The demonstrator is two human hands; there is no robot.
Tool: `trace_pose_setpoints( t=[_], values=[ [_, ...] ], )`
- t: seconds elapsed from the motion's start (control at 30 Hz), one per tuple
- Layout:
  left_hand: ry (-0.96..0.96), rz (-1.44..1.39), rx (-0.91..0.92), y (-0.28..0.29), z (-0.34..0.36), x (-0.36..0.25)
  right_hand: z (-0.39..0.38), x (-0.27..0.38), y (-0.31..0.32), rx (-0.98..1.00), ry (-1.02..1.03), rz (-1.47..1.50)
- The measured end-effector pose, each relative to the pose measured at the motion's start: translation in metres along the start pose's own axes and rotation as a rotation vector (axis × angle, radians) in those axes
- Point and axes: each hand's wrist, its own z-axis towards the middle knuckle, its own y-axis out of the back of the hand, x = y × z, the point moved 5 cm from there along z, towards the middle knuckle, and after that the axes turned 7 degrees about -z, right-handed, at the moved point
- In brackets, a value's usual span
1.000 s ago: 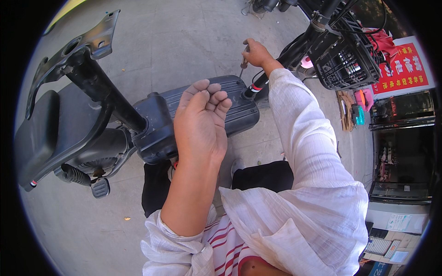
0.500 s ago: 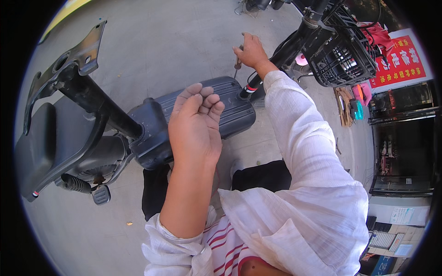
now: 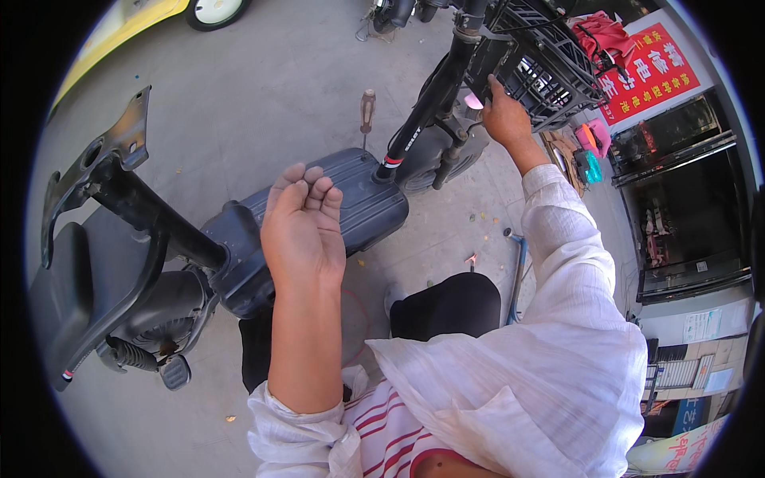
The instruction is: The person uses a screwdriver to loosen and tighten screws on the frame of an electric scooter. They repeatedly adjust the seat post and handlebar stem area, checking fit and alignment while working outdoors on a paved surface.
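Black plastic makes up the ribbed footboard [image 3: 366, 191] of the electric scooter in front of you, and a screwdriver [image 3: 367, 110] with a brownish handle stands almost upright at its far edge, near the steering column [image 3: 424, 103]. Your left hand [image 3: 304, 227] is before the footboard's near edge in this view, relaxed, palm turned up and fingers loosely bent; you cannot tell from here whether it touches the plastic. Your right hand [image 3: 508, 119] is extended beyond the steering column, its forefinger pointing up beside the black basket [image 3: 562, 48]; whether it grasps or merely touches something there cannot be told. To your left sits the scooter's dark seat [image 3: 70, 271], and a blue tubular piece [image 3: 519, 275] lies on the paving just beside your black-trousered knee [image 3: 450, 307].
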Motion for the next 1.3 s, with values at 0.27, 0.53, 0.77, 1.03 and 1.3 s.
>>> trace_pose_setpoints(
  t=[0.27,0.53,0.77,1.03,1.3],
  values=[
    [-0.002,-0.031,0.013,-0.008,-0.004,-0.006,0.01,0.004,0.017,0.126,0.001,-0.152],
    [0.006,-0.058,0.004,-0.007,-0.007,-0.011,0.012,0.005,0.013,0.152,-0.003,-0.198],
    [-0.003,-0.059,0.006,-0.006,-0.01,-0.018,0.012,0.004,0.011,0.16,-0.011,-0.214],
    [-0.007,-0.058,0.012,-0.005,-0.012,-0.022,0.011,0.011,0.017,0.177,0.02,-0.26],
    [-0.01,-0.059,0.022,-0.005,-0.013,-0.024,0.013,0.012,0.03,0.161,-0.018,-0.246]
  ],
)
